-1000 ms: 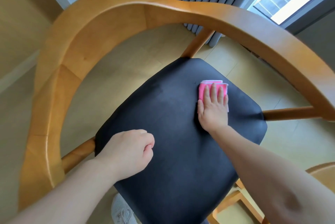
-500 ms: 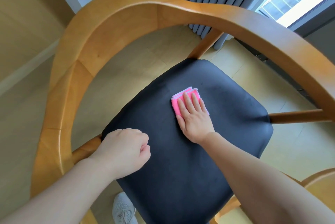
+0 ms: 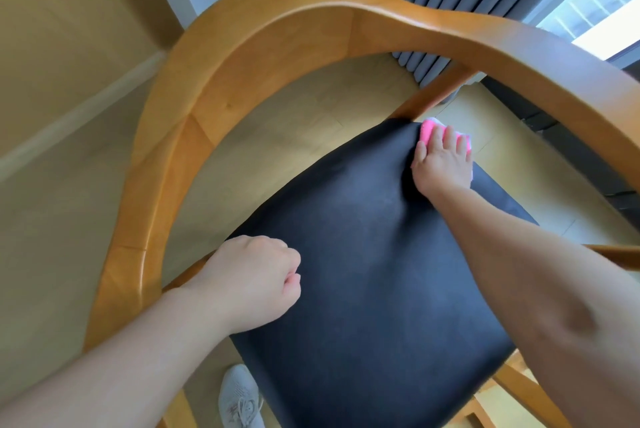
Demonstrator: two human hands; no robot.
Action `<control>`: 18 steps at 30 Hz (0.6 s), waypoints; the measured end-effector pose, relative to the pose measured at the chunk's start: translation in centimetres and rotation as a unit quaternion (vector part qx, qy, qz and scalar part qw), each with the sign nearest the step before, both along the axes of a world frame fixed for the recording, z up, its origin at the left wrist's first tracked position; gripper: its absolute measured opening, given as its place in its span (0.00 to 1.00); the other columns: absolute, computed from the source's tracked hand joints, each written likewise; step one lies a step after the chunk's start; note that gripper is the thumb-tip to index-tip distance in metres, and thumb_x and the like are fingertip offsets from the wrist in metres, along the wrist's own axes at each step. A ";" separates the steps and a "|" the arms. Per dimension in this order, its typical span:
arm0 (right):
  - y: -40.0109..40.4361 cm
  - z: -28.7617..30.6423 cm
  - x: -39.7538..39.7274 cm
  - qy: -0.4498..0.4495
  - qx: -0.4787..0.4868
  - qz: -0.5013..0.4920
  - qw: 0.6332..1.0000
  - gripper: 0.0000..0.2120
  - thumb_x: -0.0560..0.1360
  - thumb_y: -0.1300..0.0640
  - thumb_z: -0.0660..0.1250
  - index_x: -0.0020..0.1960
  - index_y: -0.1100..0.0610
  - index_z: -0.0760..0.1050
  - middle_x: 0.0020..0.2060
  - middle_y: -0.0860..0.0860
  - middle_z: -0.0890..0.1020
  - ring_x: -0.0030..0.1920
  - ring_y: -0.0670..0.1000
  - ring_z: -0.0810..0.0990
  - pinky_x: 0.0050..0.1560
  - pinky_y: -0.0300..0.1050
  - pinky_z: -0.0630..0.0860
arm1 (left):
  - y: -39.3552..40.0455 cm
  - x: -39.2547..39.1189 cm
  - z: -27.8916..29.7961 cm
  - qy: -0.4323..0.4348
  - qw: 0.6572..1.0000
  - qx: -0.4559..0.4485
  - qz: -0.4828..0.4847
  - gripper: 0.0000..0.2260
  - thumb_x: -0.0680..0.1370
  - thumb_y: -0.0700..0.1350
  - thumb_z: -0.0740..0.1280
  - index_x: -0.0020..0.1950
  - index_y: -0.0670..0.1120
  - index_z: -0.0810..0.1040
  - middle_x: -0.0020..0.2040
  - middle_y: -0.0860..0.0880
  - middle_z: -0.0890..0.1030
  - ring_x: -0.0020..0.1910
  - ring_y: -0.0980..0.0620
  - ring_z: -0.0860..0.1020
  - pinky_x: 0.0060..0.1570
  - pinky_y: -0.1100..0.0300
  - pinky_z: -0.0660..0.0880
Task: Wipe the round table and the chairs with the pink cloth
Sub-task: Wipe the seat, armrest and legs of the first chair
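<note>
We see both forearms bare to the frame edge, with no sleeves, watch or rings showing on the left hand (image 3: 254, 280) or the right hand (image 3: 445, 164). We also see one light grey mesh sneaker (image 3: 240, 396) with matching grey laces at the bottom.

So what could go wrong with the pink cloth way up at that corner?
The cloth sits at the seat's far corner, partly past the edge, under the flat right hand. One more push might slide it off onto the floor. The hand could also bump the wooden post right beside that corner.
</note>
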State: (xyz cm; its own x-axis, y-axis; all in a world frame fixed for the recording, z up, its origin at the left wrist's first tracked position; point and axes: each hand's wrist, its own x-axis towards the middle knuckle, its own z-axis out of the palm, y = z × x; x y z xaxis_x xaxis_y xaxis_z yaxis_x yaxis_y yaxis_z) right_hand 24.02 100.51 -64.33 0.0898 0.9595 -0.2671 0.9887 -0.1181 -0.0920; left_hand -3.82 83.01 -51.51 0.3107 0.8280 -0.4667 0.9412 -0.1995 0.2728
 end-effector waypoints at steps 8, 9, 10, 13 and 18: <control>-2.7 0.0 -4.9 0.000 -0.017 0.134 0.991 0.28 0.81 0.46 0.43 0.78 0.54 0.48 0.78 0.55 0.51 0.77 0.62 0.44 0.75 0.58 0.42 | -0.1 -1.1 0.2 0.021 1.000 -0.017 -0.002 0.14 0.77 0.51 0.56 0.33 0.49 0.61 0.34 0.52 0.67 0.29 0.55 0.64 0.28 0.62 0.56; -3.1 0.1 -5.9 -0.001 -0.012 0.163 0.987 0.27 0.81 0.46 0.43 0.78 0.55 0.51 0.77 0.56 0.53 0.76 0.63 0.46 0.75 0.59 0.43 | -0.1 -1.1 0.2 0.020 1.000 -0.016 -0.003 0.14 0.77 0.51 0.56 0.33 0.49 0.60 0.34 0.52 0.67 0.29 0.55 0.64 0.28 0.62 0.55; -3.4 0.3 -6.8 -0.003 -0.006 0.199 0.980 0.27 0.81 0.46 0.43 0.77 0.55 0.53 0.76 0.56 0.56 0.76 0.63 0.48 0.74 0.60 0.45 | 0.0 -1.0 0.3 0.020 1.000 -0.015 -0.003 0.14 0.77 0.51 0.56 0.32 0.49 0.60 0.34 0.52 0.67 0.29 0.55 0.64 0.28 0.62 0.55; -5.6 0.6 -9.2 0.008 -0.009 0.316 0.949 0.28 0.80 0.45 0.44 0.76 0.56 0.57 0.75 0.57 0.61 0.75 0.64 0.51 0.74 0.61 0.47 | 0.0 -0.8 0.7 0.021 1.000 -0.015 -0.004 0.15 0.77 0.51 0.56 0.32 0.50 0.60 0.33 0.53 0.67 0.29 0.55 0.64 0.27 0.62 0.55; -9.4 0.3 -9.5 0.002 -0.035 0.367 0.930 0.30 0.80 0.43 0.39 0.78 0.55 0.51 0.78 0.56 0.53 0.77 0.62 0.46 0.75 0.57 0.39 | -0.5 -0.2 1.4 0.022 1.000 -0.014 -0.015 0.15 0.78 0.51 0.56 0.33 0.49 0.60 0.34 0.52 0.68 0.30 0.54 0.65 0.31 0.58 0.61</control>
